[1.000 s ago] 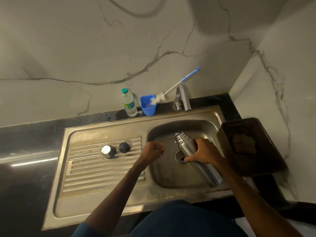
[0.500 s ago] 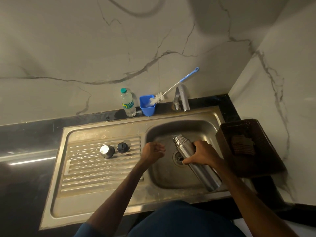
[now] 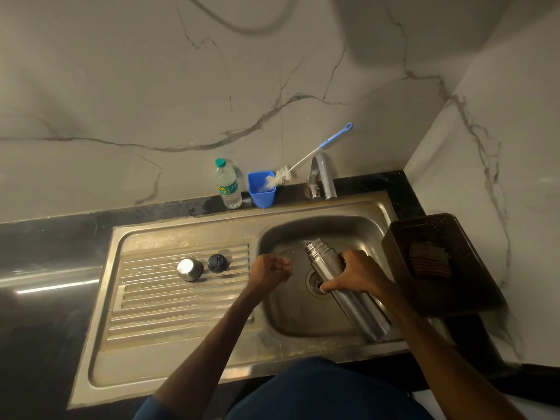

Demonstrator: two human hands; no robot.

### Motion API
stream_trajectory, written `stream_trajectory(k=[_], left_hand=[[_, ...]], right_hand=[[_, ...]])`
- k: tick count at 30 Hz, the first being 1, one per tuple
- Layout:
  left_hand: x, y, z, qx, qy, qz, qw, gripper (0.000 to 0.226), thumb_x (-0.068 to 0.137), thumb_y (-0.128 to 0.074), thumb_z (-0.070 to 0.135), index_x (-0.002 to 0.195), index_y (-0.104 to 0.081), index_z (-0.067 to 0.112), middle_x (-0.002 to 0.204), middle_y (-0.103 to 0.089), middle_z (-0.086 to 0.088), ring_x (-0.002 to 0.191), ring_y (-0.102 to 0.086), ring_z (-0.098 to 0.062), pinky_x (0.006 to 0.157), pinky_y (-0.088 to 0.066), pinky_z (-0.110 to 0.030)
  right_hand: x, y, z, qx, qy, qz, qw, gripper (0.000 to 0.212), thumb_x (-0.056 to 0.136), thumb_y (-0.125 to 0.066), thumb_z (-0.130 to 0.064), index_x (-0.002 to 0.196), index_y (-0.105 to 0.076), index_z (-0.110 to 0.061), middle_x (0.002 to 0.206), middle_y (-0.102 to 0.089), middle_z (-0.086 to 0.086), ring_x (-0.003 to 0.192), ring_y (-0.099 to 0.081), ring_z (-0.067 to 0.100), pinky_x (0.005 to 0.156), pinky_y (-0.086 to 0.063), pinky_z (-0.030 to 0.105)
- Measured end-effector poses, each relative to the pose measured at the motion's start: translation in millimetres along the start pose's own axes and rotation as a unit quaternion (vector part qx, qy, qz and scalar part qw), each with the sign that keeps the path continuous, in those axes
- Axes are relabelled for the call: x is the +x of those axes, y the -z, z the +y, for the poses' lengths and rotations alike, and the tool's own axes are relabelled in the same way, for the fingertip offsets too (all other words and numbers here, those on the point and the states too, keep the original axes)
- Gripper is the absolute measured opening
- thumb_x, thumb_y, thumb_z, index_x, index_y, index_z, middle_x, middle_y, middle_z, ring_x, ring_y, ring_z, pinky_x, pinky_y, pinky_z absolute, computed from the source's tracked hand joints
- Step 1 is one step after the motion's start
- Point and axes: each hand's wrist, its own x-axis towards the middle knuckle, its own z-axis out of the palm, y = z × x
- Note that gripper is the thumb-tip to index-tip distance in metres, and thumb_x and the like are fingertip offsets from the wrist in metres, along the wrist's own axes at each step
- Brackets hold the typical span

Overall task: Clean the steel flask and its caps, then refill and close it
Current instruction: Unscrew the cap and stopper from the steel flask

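My right hand (image 3: 353,275) grips the steel flask (image 3: 357,304) near its neck, over the sink basin (image 3: 291,316). The flask is tilted, its open mouth pointing up and away toward the tap (image 3: 325,177). My left hand (image 3: 269,269) hovers at the basin's left edge with fingers curled and nothing in it. On the ribbed drainboard (image 3: 169,301) sit the steel cup cap (image 3: 190,269) and, to its right, the black inner cap (image 3: 217,263).
At the back edge stand a plastic water bottle (image 3: 227,184) and a blue cup (image 3: 261,189) holding a bottle brush (image 3: 303,163). A dark perforated basket (image 3: 439,262) with a brown scrub pad sits right of the sink. Black counter extends left.
The flask's mouth has swung a little left and up in my right hand. My left hand stays by the basin's edge.
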Motion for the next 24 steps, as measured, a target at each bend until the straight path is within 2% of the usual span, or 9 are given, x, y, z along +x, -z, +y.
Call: stream_trajectory(k=[9,14,24], left_hand=[[-0.6,-0.4,2.1,-0.012,-0.006,-0.009,1.000,0.018,0.084,-0.087,0.018,0.094,-0.075,0.008,0.081,-0.079,-0.009,0.080,-0.078,-0.029,0.080,-0.065,-0.041],[-2.4,-0.3,3.8,-0.018,-0.016,-0.002,1.000,0.015,0.086,-0.085,0.019,0.090,-0.075,0.009,0.083,-0.078,-0.014,0.070,-0.074,-0.021,0.069,-0.062,-0.030],[0.0,-2.2,0.7,-0.022,-0.016,-0.012,1.000,0.016,0.090,-0.082,0.021,0.090,-0.076,0.006,0.080,-0.077,-0.013,0.065,-0.072,-0.019,0.061,-0.056,-0.026]], right_hand=[[0.2,0.7,-3.0,-0.002,-0.001,-0.003,1.000,0.074,0.055,-0.092,-0.055,0.115,-0.067,-0.019,0.106,-0.073,0.001,0.085,-0.068,0.014,0.073,-0.056,0.028],[0.2,1.2,-3.7,-0.003,-0.003,-0.005,1.000,0.076,0.054,-0.091,-0.057,0.115,-0.068,-0.020,0.103,-0.073,0.000,0.082,-0.067,0.012,0.071,-0.056,0.027],[-0.1,2.9,-3.6,-0.010,-0.004,-0.015,1.000,0.073,0.054,-0.091,-0.057,0.112,-0.066,-0.019,0.103,-0.072,0.000,0.081,-0.066,0.012,0.069,-0.055,0.027]])
